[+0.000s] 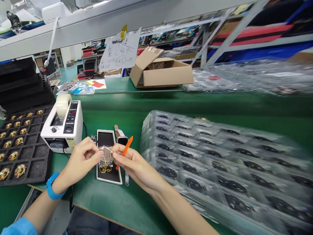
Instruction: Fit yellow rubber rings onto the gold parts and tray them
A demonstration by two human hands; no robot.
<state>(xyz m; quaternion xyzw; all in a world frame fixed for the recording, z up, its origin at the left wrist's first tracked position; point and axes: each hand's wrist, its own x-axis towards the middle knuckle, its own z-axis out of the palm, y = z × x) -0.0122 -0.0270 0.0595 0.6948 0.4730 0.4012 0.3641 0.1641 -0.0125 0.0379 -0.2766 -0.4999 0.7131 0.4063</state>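
Between my two hands is a small round, shiny watch part (pixel 106 154), held above a shallow white-rimmed tray (pixel 109 180) with a dark inside. My left hand (pixel 85 156) pinches its left edge between thumb and fingers. On the other edge, the fingers of my right hand (pixel 130 161) are closed, and an orange pointed stick (pixel 127 146) is also gripped in that hand, tilted up to the right. Thin yellow rings (pixel 105 168) show just below the part, over the tray. A wristwatch (pixel 122 139) with a brown and light strap lies beside the tray, partly behind my right hand.
A white tape dispenser (pixel 64 125) stands left, next to a black foam tray (pixel 33 163) of round gold parts. Stacked clear plastic trays (pixel 195 156) with dark parts fill the right side, blurred. An open cardboard box (pixel 168 76) sits on the shelf under a handwritten paper (pixel 119 52).
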